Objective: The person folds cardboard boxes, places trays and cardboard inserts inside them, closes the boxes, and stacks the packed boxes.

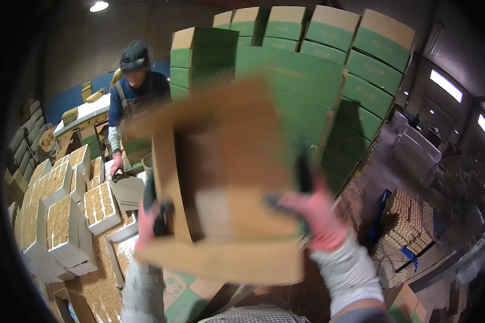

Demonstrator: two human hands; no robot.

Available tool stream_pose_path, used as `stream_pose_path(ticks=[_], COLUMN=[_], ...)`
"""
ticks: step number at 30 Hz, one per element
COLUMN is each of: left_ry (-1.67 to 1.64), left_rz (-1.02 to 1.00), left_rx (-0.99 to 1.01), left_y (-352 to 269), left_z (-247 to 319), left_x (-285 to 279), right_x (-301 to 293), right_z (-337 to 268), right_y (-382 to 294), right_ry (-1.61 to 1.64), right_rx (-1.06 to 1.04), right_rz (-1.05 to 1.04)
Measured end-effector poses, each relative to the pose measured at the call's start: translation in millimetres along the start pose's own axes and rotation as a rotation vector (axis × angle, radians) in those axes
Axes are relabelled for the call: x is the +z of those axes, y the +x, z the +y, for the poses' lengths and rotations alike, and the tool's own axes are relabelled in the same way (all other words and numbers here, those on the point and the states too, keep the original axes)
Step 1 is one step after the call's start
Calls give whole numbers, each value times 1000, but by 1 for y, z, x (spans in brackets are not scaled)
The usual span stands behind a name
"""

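An opened cardboard box [254,161], blurred by motion, is held up before me with its flaps spread and its dark inside partly showing. At its left side, my left hand [155,220] grips the cardboard in a pink glove with dark fingertips. My right hand [315,218], gloved the same way, holds the opposite side, thumb over the near face. A wide flap [222,260] hangs toward me below the opening. Whitish sleeves cover both my forearms.
Green-and-brown cartons [291,80] are stacked high ahead. At left are white foam trays [101,202] of tan granular material. A co-worker [137,93] reaches toward grey sheets [129,191]. Stacked egg trays [412,218] and a caged fan [452,202] stand at right.
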State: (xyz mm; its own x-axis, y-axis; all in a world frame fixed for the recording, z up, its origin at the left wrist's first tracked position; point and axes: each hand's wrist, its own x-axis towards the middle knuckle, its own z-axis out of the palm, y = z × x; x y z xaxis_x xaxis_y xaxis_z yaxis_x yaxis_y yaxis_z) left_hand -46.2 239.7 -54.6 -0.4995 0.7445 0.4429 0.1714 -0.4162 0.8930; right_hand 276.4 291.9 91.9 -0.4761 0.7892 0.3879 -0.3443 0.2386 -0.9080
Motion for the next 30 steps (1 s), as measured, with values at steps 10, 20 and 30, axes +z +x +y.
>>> stream_pose_path(ticks=[10,20,30], left_ry=[-41,-30,465], left_rz=[-103,7,-475], left_rx=[249,625,-388], left_y=[268,273,72], left_z=[80,54,-31], left_x=[212,205,84], right_x=[-162,-202,-205], right_z=[-158,-122,84], right_y=[218,230,108], right_ry=[-637,-1282,-843], right_rx=[-324,-801,-586], right_rz=[89,192,423])
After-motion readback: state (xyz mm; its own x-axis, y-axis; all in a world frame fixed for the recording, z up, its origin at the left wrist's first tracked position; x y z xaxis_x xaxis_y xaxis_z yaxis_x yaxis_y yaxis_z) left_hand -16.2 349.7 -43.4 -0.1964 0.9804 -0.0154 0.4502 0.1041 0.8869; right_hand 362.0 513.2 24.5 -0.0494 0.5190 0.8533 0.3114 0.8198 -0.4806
